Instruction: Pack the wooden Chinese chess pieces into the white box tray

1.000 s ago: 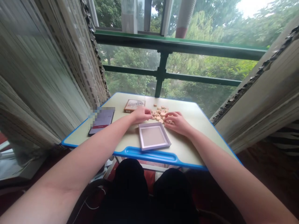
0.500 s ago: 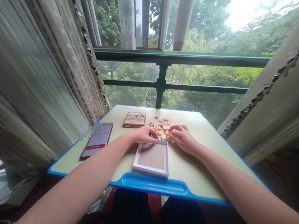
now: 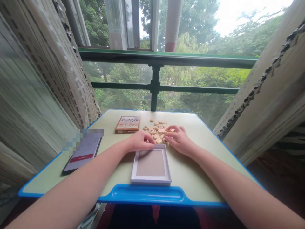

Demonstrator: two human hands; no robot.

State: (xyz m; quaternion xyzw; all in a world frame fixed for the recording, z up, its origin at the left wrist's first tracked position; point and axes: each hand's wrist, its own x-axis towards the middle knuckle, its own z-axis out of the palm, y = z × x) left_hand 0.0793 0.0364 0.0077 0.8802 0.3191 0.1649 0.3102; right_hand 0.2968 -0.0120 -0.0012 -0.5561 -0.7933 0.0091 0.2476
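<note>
A shallow white open box [image 3: 134, 168] lies on the table in front of me, its bare inside facing up. My left hand [image 3: 140, 141] is at its far rim, thumb and curled fingers closed on the edge. Beyond the box is a loose heap of round wooden Chinese chess pieces [image 3: 159, 140], some showing dark characters. From the right, my right hand [image 3: 178, 140] reaches over the heap with bent fingers apart. Its fingertips are at the nearest pieces, and the hand hides part of the heap. I see no piece lifted.
A flat orange-brown printed box [image 3: 128, 124] lies left of the pieces. At the table's left edge is a phone [image 3: 83, 156] with a red button on its screen. The table [image 3: 202, 127] has a blue rim and a molded blue groove [image 3: 147, 193] in front. Curtains flank it, with a green railing [image 3: 190, 60] behind.
The camera view has shifted, so the table and everything on it appear farther left. Both hands keep nearly the same places at the box and the pieces.
</note>
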